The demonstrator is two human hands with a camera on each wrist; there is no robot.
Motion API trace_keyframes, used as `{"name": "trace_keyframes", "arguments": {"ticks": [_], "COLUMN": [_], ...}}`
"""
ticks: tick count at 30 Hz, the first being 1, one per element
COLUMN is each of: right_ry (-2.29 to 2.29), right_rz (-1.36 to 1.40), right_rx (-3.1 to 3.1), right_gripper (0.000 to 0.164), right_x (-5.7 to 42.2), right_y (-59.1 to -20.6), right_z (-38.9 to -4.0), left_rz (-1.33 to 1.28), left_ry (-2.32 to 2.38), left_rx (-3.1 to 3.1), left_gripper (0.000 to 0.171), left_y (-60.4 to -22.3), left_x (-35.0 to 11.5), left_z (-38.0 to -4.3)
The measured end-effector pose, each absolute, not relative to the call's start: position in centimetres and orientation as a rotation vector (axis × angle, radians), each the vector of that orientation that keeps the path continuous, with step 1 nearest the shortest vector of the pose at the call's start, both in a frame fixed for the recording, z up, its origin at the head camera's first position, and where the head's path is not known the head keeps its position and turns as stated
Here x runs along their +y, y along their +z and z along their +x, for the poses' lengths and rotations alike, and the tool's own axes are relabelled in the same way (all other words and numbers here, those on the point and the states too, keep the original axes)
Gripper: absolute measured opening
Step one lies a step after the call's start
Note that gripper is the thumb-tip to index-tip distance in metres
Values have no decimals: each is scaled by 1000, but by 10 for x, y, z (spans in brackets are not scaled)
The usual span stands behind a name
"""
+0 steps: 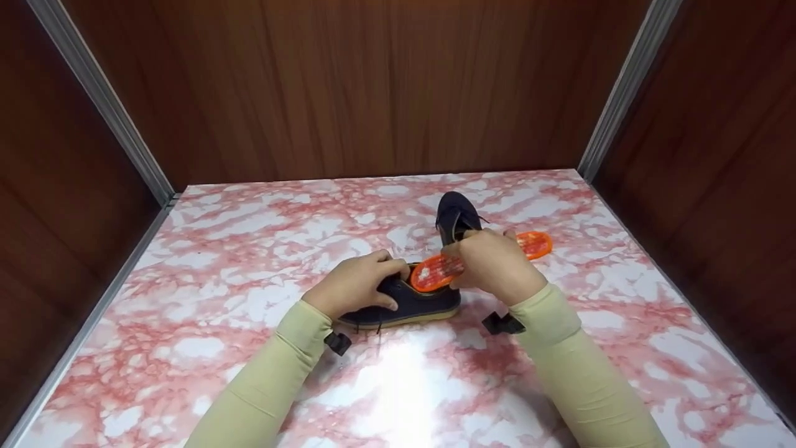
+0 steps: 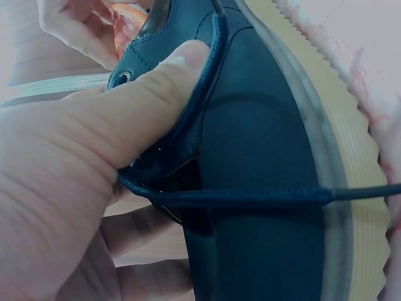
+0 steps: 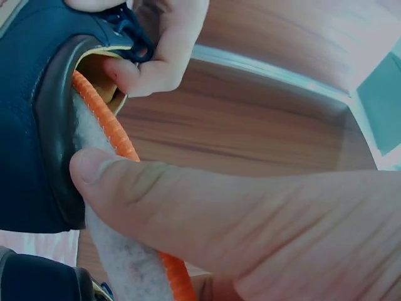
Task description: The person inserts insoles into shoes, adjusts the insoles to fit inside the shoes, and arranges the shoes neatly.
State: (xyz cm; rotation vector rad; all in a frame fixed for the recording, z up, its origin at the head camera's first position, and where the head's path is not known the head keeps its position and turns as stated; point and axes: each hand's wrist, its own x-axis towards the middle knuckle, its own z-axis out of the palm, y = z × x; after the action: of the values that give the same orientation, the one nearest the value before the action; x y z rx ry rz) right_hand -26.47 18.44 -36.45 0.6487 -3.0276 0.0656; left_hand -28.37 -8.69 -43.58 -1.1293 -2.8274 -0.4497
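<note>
Operator: Fingers (image 1: 457, 250) of the right hand (image 1: 497, 264): state?
Technician: Curled, pinching the insole (image 1: 429, 275) near its middle. The thumb (image 3: 119, 182) lies flat on the grey, fuzzy face. The head view shows the red-and-white face, bordered by an orange trim.

Operator: State of the left hand (image 1: 351, 286)?
Technician: It grips the near shoe (image 1: 416, 302) at the lacing. The left thumb (image 2: 156, 94) presses the upper beside an eyelet; a fingertip reaches inside the opening. A dark lace (image 2: 269, 197) crosses the side of the upper.

Operator: Location of the insole?
Technician: One end sits in the mouth of the near shoe, beside the dark collar (image 3: 53, 125). The free end points toward the back right corner of the marbled surface (image 1: 217, 348).

Operator: Orientation of the near shoe?
Technician: Toe toward the left edge, heel toward the right edge, about midway between the two. Whether the sole bears fully on the surface cannot be told.

Operator: Other items?
Technician: The second shoe (image 1: 457, 211) is nearer the back edge, toe toward that edge, its heel hidden by the right hand. Brown panels (image 1: 373, 93) rise along the back, left and right edges.
</note>
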Motion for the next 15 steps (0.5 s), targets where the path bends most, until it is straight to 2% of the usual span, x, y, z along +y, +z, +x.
{"name": "trace_keyframes", "arguments": {"ticks": [15], "right_ry": [-17], "right_rz": [714], "right_rx": [-3019], "right_gripper": [49], "right_x": [175], "right_y": [-372], "right_z": [-264], "left_rz": [-1117], "left_ry": [-449], "left_rx": [-2840], "left_gripper": [53], "left_y": [-435], "left_x": [-84], "left_z": [-284]}}
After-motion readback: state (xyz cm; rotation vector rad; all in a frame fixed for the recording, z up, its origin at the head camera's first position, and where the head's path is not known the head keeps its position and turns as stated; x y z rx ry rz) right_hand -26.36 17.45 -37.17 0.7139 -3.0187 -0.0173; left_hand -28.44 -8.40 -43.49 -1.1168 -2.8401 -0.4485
